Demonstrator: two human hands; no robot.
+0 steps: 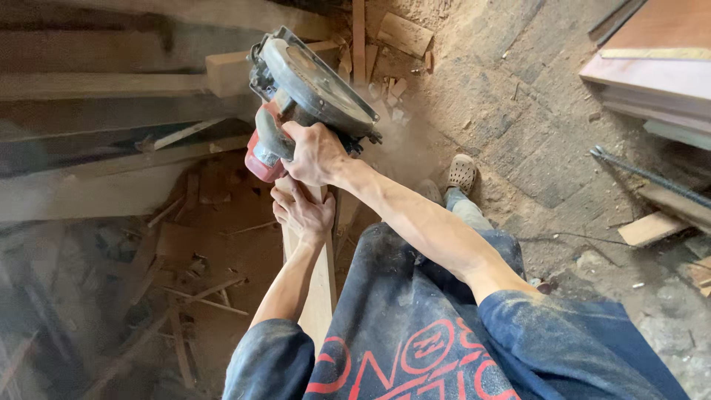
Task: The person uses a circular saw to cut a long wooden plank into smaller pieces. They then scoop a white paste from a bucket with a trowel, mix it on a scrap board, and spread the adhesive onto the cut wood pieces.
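My right hand [315, 154] grips the handle of a red and grey circular saw [307, 92], which sits at the far end of a narrow pale wooden plank [320, 285]. Sawdust blows off to the right of the saw's metal guard. My left hand [302, 211] lies just behind the saw, pressing down on the plank. The plank runs back toward my body, between my arms. The blade itself is hidden under the guard.
Wooden beams [89, 85] lie across the left side, with offcuts and splinters [185, 289] scattered below. Sawdust covers the floor. Stacked boards [652, 67] stand at the top right, a dark rod [652, 176] beside them. My foot in a pale clog [461, 172] rests by the plank.
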